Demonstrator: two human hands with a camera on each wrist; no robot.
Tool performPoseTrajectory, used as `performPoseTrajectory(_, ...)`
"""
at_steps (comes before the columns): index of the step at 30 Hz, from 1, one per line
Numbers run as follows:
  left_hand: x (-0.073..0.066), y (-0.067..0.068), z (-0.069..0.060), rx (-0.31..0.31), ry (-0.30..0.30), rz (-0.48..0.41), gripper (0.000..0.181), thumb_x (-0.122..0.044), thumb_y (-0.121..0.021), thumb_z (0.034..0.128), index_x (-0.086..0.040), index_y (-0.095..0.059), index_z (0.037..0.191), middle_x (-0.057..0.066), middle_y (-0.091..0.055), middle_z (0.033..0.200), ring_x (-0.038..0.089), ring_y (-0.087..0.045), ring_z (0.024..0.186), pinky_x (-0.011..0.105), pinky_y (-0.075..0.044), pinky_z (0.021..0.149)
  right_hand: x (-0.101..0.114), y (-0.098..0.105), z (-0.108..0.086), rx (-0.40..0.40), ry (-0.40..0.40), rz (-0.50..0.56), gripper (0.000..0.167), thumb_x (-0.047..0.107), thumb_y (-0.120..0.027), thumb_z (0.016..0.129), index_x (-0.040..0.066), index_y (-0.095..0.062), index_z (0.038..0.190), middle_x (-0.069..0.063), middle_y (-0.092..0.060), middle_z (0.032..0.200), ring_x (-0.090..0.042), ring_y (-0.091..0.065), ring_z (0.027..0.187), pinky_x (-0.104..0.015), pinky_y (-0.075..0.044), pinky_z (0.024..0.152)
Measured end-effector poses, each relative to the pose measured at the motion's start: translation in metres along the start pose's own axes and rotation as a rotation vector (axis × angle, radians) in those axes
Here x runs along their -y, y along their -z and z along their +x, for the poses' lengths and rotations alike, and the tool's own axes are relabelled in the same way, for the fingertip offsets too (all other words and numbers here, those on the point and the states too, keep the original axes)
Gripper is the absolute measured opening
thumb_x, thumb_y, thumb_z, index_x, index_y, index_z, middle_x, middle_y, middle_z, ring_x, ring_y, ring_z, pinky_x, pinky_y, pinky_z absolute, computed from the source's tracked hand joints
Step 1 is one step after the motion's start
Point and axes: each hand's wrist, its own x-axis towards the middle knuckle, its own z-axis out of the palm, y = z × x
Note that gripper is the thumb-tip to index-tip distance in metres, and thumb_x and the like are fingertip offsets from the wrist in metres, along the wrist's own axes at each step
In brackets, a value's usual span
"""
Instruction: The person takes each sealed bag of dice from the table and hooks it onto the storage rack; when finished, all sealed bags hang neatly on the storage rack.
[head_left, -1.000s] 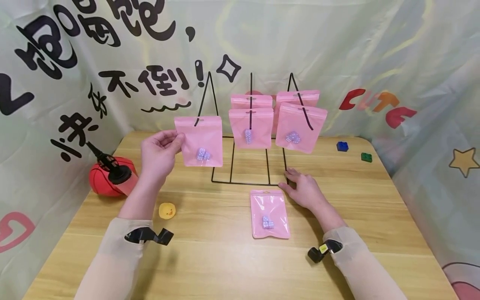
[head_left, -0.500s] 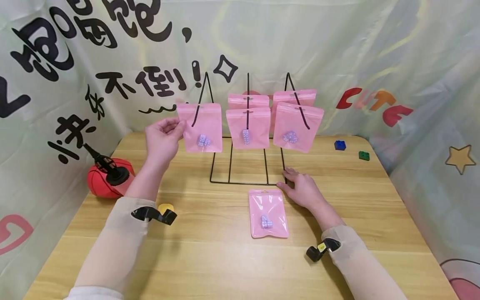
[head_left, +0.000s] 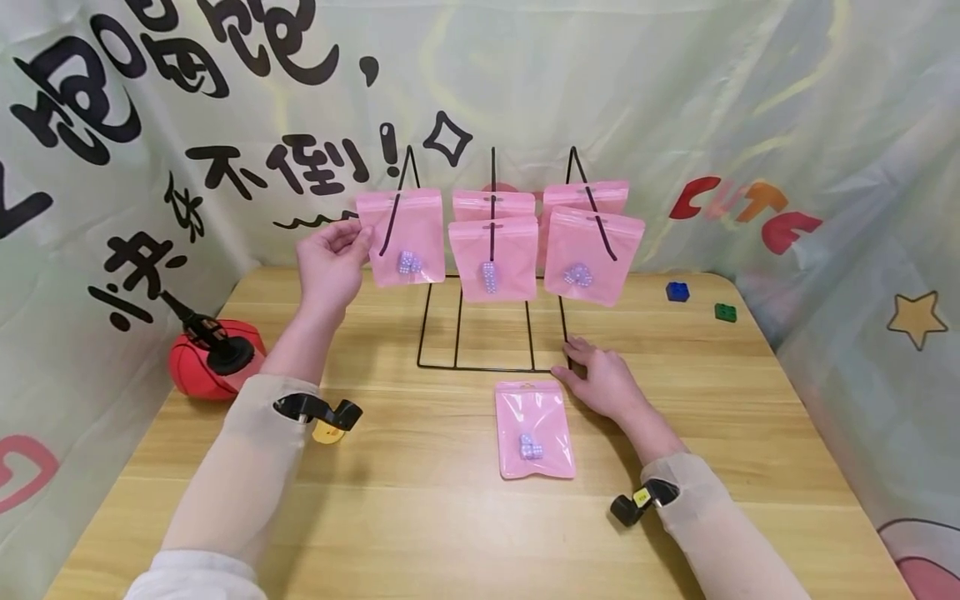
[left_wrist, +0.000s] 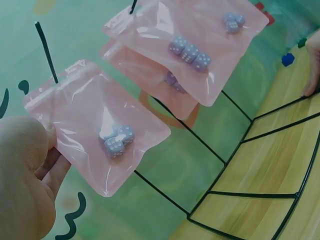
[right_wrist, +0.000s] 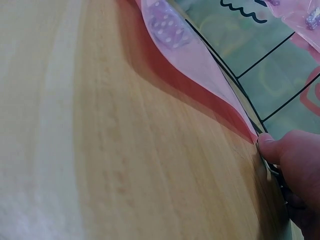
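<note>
My left hand (head_left: 333,262) pinches the left edge of a pink zip bag (head_left: 426,221) with lilac dice (head_left: 409,262) inside. The left prong of a black wire rack (head_left: 487,368) runs through this bag's top and sticks out in front. My right hand (head_left: 603,379) grips the front right corner of the rack's base, its thumb (right_wrist: 270,148) on the wire in the right wrist view. Another pink bag with dice (head_left: 532,417) lies flat before the rack, close to the right hand. Two bags hang on the middle prong, the front one (head_left: 517,250) holding stacked dice.
Two more bags, the front one (head_left: 566,246) with dice, hang on the right prong. A blue brick (head_left: 677,292) and a green brick (head_left: 725,312) lie at the back right. A red ball-shaped thing (head_left: 187,367) stands left; a yellow duck-faced piece (head_left: 327,433) sits under the left wrist.
My left hand has moved up and back, sliding its bag farther along the left prong. The right hand keeps its hold on the rack's corner.
</note>
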Motion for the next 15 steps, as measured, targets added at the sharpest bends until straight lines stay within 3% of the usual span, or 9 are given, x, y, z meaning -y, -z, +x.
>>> performPoseTrajectory(9,0.004,0.003,0.003,-0.004,0.009,-0.050,0.015,-0.003,-0.078,0.0961,0.004,-0.076,0.108,0.011,-0.075,0.097,0.018,-0.073,0.091,0.027,-0.062,0.086,0.000,-0.001,0.000,-0.009,0.014,0.005,0.059,0.034,-0.072,0.103,-0.008,-0.060,0.142,-0.024,-0.050,0.155,-0.043,-0.045,0.145,-0.057,-0.037,0.119)
performPoseTrajectory(15,0.006,0.013,0.000,0.002,-0.010,-0.005,0.028,-0.009,-0.083,0.0931,0.003,-0.077,0.117,0.012,-0.078,0.110,0.017,-0.074,0.102,0.026,-0.059,0.094,0.000,-0.001,0.000,-0.004,0.010,0.004,0.059,0.035,-0.072,0.103,-0.008,-0.060,0.142,-0.024,-0.049,0.156,-0.044,-0.045,0.145,-0.057,-0.038,0.118)
